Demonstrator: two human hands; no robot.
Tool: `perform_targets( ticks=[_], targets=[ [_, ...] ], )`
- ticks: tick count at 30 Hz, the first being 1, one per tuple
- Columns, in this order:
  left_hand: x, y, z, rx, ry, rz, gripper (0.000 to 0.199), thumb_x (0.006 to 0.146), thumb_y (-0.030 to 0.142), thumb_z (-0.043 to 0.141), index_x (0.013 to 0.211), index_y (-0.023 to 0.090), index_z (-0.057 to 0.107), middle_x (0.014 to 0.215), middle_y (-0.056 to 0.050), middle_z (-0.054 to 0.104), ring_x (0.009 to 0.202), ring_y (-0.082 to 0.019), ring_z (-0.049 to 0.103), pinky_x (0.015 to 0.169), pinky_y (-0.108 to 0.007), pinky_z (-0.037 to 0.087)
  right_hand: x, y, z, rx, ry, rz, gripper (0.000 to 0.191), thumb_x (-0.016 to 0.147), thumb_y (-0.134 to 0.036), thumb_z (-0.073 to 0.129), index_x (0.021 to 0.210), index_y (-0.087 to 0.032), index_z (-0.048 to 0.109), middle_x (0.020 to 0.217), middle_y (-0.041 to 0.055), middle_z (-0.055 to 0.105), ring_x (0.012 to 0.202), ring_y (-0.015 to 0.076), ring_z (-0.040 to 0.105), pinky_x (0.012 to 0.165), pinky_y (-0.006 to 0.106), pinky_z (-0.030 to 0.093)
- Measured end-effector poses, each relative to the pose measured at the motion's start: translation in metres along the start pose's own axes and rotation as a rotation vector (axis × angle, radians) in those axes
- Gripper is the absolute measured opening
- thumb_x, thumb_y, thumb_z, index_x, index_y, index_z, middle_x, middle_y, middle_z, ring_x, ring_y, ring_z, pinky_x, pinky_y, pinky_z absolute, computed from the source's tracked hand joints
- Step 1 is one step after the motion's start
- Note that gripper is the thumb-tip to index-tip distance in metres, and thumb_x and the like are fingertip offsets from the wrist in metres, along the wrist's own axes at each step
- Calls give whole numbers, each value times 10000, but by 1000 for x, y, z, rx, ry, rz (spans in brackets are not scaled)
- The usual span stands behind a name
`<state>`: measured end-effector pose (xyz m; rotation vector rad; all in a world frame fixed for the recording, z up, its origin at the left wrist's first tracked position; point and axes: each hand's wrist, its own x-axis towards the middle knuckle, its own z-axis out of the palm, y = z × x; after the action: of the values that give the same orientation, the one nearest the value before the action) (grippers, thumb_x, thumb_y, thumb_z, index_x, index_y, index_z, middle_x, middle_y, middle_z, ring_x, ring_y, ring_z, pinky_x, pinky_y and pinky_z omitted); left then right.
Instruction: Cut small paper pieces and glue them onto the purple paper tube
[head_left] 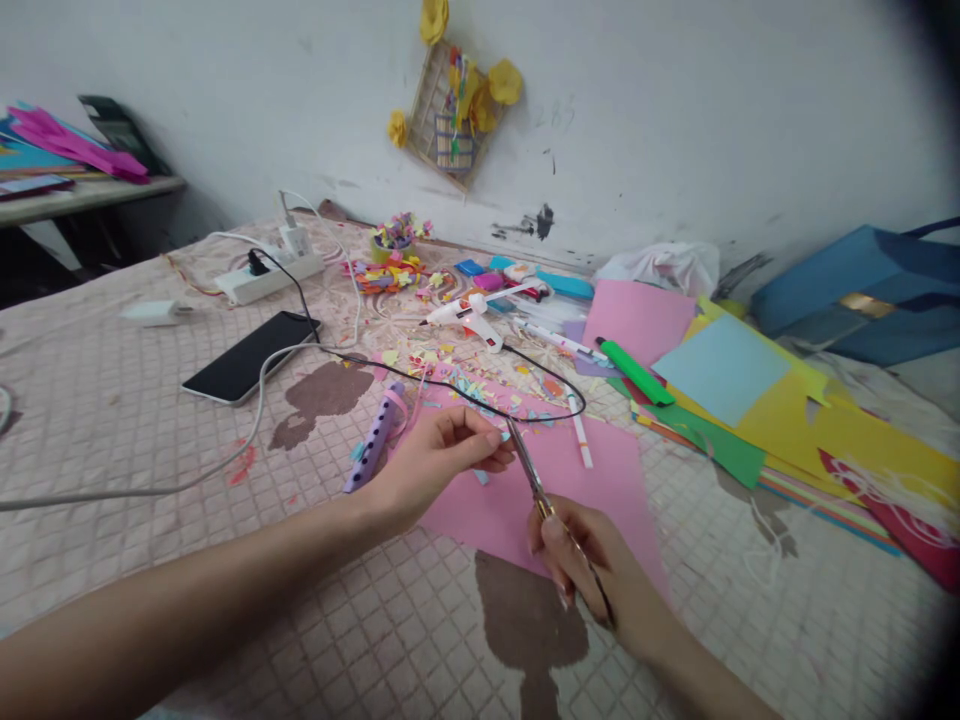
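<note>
The left hand (442,455) pinches a small pale blue paper piece (505,437) between its fingertips, above a flat pink paper sheet (611,500). The right hand (585,550) has its fingers wrapped around the handles of a slim pair of metal scissors (534,480), whose blades point away from the body and end just beside the pale blue piece. Whether the blades touch it, I cannot tell.

The pink sheet lies on a quilted beige cloth with brown patches (337,610). Tiny multicoloured paper scraps (469,385) are strewn across its far part, where a black cable (450,385) also crosses. A white pen-shaped stick (580,430) lies on the sheet, to the right of the scissors' tips. Near the left wrist is a purple paper tube with dark dots (375,440).

Beyond the scraps lies a white glue gun (472,315). Farther left is a black-screened phone (255,355); on the right, a bright green plastic tool (636,372) rests by stacked coloured paper sheets (795,400).
</note>
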<state>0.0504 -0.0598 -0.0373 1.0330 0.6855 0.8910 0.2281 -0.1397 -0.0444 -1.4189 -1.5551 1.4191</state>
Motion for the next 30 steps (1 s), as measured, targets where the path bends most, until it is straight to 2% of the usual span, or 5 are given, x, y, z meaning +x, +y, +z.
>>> perform_targets(
  ticks=[7,12,30],
  targets=[
    [4,3,-4,23,-36,-31,159,762,259,641,743,127,555,728,-37,655,659,-122,618,691,-287,482,-3,-4,-9,-43,-41,22,444,839,-596,379,656,-192,405,480,-75,339,421,79,323,410,210,255],
    [6,5,-6,54,-36,-36,157,750,246,655,726,123,561,722,-45,666,682,-125,626,684,-271,488,-2,-3,-11,-70,-32,29,434,837,-572,415,623,-196,379,484,-75,334,422,75,317,400,205,239],
    [8,9,-6,104,-58,-38,161,740,235,658,698,117,556,704,-58,679,652,-130,635,672,-277,492,-1,-2,-15,-170,-13,4,401,846,-520,434,614,-195,389,516,-55,338,438,77,336,376,187,269]
  ],
)
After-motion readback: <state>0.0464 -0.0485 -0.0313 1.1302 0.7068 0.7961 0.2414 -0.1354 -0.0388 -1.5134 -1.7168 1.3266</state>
